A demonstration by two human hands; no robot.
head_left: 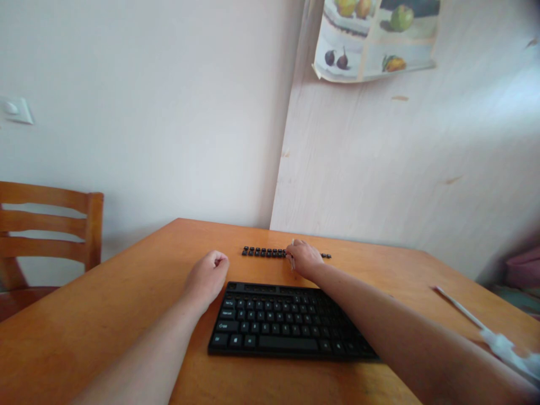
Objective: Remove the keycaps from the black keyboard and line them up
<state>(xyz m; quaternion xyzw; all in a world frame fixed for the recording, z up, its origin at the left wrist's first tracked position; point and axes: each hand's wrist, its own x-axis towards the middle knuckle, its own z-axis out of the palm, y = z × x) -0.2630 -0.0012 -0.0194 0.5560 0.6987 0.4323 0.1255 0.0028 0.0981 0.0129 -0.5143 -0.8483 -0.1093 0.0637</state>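
My left hand [207, 277] rests on the table in a loose fist, just off the upper left corner of a black keyboard [287, 343]. Nothing shows in its curled fingers. Beyond the keyboard, small black keycaps [263, 253] lie in two neat rows. My right hand [304, 259] reaches over the right part of these rows and covers some of them. Its fingers are closed on a thin white strip [293, 264], whose kind I cannot make out. My right forearm hides the keyboard's right end.
All this lies on an orange-brown wooden table [126, 315] against a wall. At the right lies a thin white stick [462, 309] beside crumpled white material [502, 346]. A wooden chair [46, 230] stands at the left. Fruit paintings [379, 39] hang above.
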